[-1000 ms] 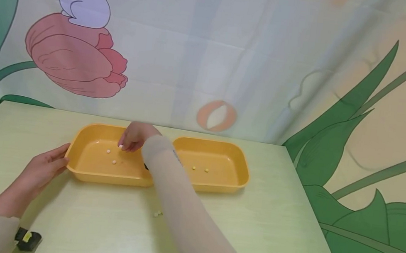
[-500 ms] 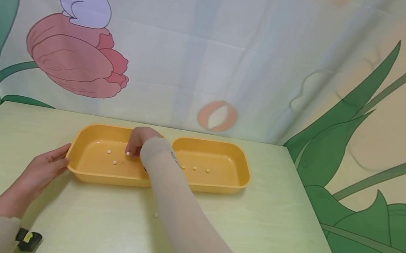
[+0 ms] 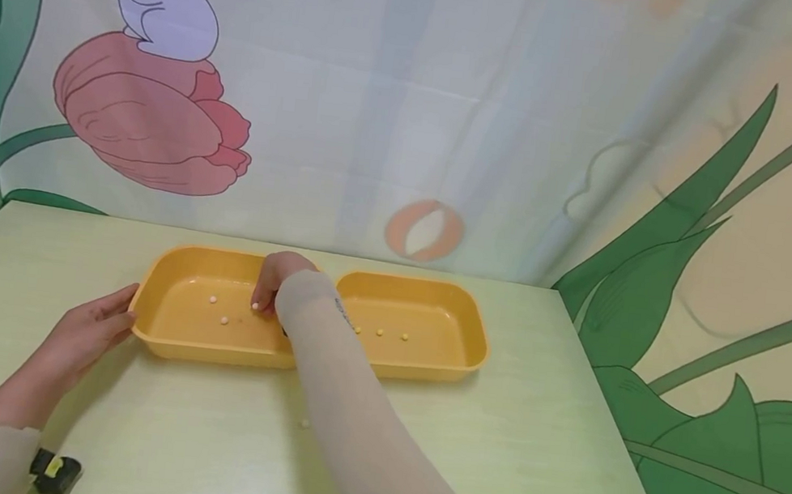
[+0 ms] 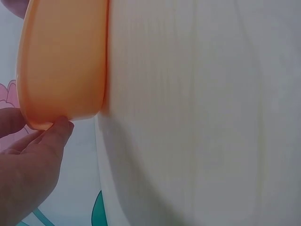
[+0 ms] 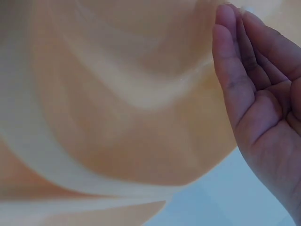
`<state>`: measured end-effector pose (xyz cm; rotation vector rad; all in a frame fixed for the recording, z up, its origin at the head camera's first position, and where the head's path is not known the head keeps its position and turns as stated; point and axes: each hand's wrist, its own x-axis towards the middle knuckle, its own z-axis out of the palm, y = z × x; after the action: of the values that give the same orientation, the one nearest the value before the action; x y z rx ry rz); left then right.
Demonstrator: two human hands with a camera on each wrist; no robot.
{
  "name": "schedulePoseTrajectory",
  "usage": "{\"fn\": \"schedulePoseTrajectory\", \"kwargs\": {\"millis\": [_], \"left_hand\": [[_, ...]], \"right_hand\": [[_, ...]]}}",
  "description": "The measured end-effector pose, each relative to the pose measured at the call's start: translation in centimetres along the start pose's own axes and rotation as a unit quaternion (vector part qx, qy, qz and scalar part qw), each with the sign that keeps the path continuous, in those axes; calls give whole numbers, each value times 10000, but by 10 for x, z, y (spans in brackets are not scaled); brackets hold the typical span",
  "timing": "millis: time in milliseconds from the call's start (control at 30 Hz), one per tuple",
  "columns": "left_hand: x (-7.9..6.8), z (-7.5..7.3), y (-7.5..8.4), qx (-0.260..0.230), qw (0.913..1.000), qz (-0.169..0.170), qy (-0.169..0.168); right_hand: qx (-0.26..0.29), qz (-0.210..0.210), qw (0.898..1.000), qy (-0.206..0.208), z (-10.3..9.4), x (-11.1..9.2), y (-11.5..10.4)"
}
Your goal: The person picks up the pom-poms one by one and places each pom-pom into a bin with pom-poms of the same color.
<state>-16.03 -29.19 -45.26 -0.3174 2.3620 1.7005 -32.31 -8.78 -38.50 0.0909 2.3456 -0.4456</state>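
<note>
Two yellow plastic trays stand side by side on the table. In the head view my left hand (image 3: 81, 333) holds the left end of the left tray (image 3: 165, 339), its fingertips and thumb on the rim and outer wall. Over the inside of that tray my right hand (image 3: 276, 281) pinches a small white bead (image 3: 255, 307) at its fingertips; the bead also shows in the right wrist view. Two loose white beads, one nearer the back (image 3: 212, 299) and one nearer the front (image 3: 224, 320), lie in the left tray. Right sleeve hides part of both trays.
The right tray (image 3: 426, 373) holds several small yellowish beads (image 3: 380, 332). A pale bead (image 3: 305, 423) lies on the table (image 3: 548, 460) beside the right sleeve. A black strap device (image 3: 56, 473) is at the left sleeve. A printed curtain (image 3: 324, 108) hangs behind.
My right hand has moved a little right and toward me inside the left tray, still pinching the bead. Its sleeve now covers some table beads. The left hand stays on the tray.
</note>
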Motion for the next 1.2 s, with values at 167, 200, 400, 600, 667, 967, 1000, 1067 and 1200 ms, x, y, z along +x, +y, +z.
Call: {"fn": "schedulePoseTrajectory", "kwargs": {"millis": [167,200,400,600,667,967,1000,1067,1200], "left_hand": [[1,0,-2,-10,10000,37,2],[1,0,-2,-13,10000,30,13],[1,-1,-3,-44,10000,24,11],[1,1,-2,14,10000,-41,31],[0,1,-1,9,10000,-66,44],[2,3,0,33,10000,-47,28],[2,3,0,42,10000,-28,22],[2,3,0,36,10000,-16,21],[2,3,0,10,10000,-46,20]], "right_hand": [[-25,199,9995,-239,-1,5,-3],[-75,199,9994,-278,-1,5,-4],[-69,125,9996,-254,-3,6,-4],[305,-205,9992,-148,-6,3,3],[146,-553,9981,-238,-8,1,5],[233,-1884,9795,-681,-18,-8,16],[194,-2022,9770,-652,-19,-9,17],[59,-2321,9709,-579,-21,-12,17],[-54,-2654,9636,-326,-23,-20,16]]}}
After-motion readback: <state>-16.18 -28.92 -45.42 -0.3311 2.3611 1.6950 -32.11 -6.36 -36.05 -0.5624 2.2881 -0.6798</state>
